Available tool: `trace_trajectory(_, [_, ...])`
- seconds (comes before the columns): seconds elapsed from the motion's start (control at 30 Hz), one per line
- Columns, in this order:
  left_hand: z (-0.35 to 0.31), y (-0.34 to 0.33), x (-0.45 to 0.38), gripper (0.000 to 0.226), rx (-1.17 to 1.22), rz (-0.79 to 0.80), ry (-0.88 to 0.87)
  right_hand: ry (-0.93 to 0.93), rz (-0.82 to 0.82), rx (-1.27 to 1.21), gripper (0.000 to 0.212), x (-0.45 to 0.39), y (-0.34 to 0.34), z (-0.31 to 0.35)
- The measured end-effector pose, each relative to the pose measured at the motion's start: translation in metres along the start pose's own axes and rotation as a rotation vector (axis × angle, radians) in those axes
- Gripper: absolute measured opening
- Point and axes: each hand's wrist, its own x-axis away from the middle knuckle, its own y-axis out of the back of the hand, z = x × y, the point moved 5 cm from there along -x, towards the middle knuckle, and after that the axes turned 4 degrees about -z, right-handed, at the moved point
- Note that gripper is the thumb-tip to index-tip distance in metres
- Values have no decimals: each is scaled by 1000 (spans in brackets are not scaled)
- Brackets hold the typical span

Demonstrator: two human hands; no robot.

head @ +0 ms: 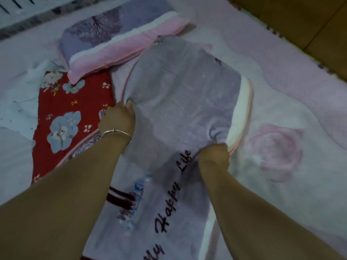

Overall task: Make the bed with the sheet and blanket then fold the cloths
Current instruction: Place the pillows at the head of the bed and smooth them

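With our left hand (120,117) and right hand (214,156) each gripping a side edge of the lilac cloth (180,94) on the bed (281,72), we are folding it, and next must align the edges.

Your head view dim, bluish cast, no clear light source. Soft shadow under your forearms falls on lilac blanket (180,94). No glare. Whole frame soft, slight motion blur; print "My Happy Life" readable yet fuzzy. Wide-angle bend at edges: you see wooden frame (300,21) top right slanting, curved. Corners darker, grainy.
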Motion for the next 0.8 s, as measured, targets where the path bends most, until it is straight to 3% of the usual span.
trace_trajectory(0.13, [-40,-6,11,52,109,-23,114,162,-113,97,30,-46,61,45])
trace_trajectory(0.4, [-118,-45,32,53,288,57,352,361,-189,276,32,-119,146,119])
trace_trajectory(0.8, [-179,-72,27,53,415,250,381,420,-431,476,32,-157,188,185])
